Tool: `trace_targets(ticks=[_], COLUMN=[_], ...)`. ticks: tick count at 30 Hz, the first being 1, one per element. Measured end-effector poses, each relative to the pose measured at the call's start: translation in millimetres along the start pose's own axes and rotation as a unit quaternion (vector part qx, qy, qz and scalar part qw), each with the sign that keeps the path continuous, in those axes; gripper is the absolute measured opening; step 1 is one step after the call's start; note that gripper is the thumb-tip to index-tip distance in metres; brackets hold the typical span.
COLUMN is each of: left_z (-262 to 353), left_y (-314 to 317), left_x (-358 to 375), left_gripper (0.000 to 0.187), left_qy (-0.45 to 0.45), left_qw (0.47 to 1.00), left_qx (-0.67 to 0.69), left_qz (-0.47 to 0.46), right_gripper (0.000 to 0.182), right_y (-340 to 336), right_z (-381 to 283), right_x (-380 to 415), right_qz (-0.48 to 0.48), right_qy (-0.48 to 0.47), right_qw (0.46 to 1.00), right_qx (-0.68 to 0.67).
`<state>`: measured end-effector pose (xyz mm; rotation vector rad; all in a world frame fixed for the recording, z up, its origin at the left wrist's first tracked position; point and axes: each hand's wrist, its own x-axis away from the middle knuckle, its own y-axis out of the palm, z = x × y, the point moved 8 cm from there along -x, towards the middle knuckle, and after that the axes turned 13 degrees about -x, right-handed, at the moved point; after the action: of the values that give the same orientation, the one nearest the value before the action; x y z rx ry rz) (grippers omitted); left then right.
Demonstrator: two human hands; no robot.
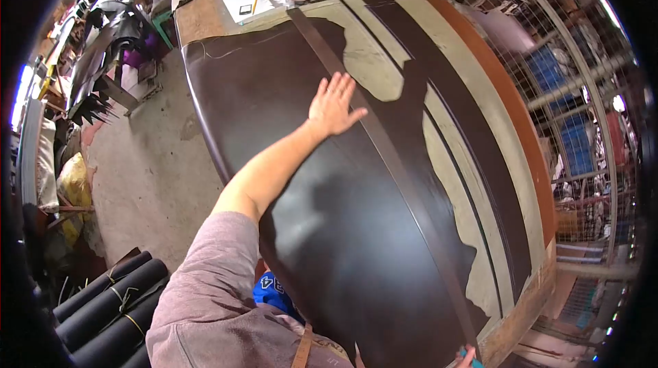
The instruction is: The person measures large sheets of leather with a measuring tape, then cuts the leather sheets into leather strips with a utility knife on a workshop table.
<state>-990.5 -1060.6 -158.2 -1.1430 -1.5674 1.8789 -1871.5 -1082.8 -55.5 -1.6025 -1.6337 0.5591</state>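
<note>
In the head view, pressing a long brown straightedge (394, 166) down on a dark brown leather hide (349, 251), spread over a worktable (524, 320), with the left hand (329, 104) flat, thumb and fingers apart and clamped on nothing. At the lower edge, gripping a teal-handled tool (478, 364), tip not discernible, in the right hand (467, 354) beside the near end of the straightedge. Apparently at the stage of steadying the straightedge; calling for firm, even pressure without skewing.
</note>
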Motion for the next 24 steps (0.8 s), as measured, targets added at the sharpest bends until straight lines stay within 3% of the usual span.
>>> trace_targets(ticks=[2,3,4,7,8,11,13,19,24], left_z=[-73,-105,-134,-194,-202,-201,-199,-200,-202], left_y=[15,21,27,29,28,25,22,16,12], left_x=[-42,-60,-76,-104,-108,-107,-106,-109,-110], left_gripper=[0.096,0.097,0.098,0.103,0.104,0.111,0.116,0.12,0.118], left_qy=[-0.033,-0.038,-0.045,-0.04,-0.037,-0.032,-0.038,-0.042,-0.041], left_qw=[0.998,0.997,0.996,0.998,0.998,0.998,0.999,0.999,0.999], left_qx=[-0.034,-0.039,-0.044,-0.036,-0.04,-0.032,-0.022,0.017,0.03], left_qz=[-0.046,-0.056,-0.064,-0.038,-0.042,-0.032,-0.017,-0.016,-0.006], right_gripper=[0.051,0.058,0.068,0.064,0.062,0.061,0.059,0.048,0.041], right_y=[69,120,162,294,336,469,549,729,774], right_z=[-106,-195,-241,-395,-457,-604,-682,-830,-862], right_x=[-14,-9,-17,-53,-55,-58,-60,-39,-24], right_qz=[-0.071,-0.106,-0.148,-0.25,-0.271,-0.371,-0.386,-0.455,-0.45], right_qy=[-0.038,-0.086,-0.046,-0.157,-0.212,-0.268,-0.312,-0.388,-0.451], right_qw=[0.996,0.99,0.987,0.952,0.939,0.883,0.86,0.778,0.752], right_qx=[-0.044,-0.036,-0.041,-0.086,-0.013,-0.102,-0.121,-0.194,-0.171])
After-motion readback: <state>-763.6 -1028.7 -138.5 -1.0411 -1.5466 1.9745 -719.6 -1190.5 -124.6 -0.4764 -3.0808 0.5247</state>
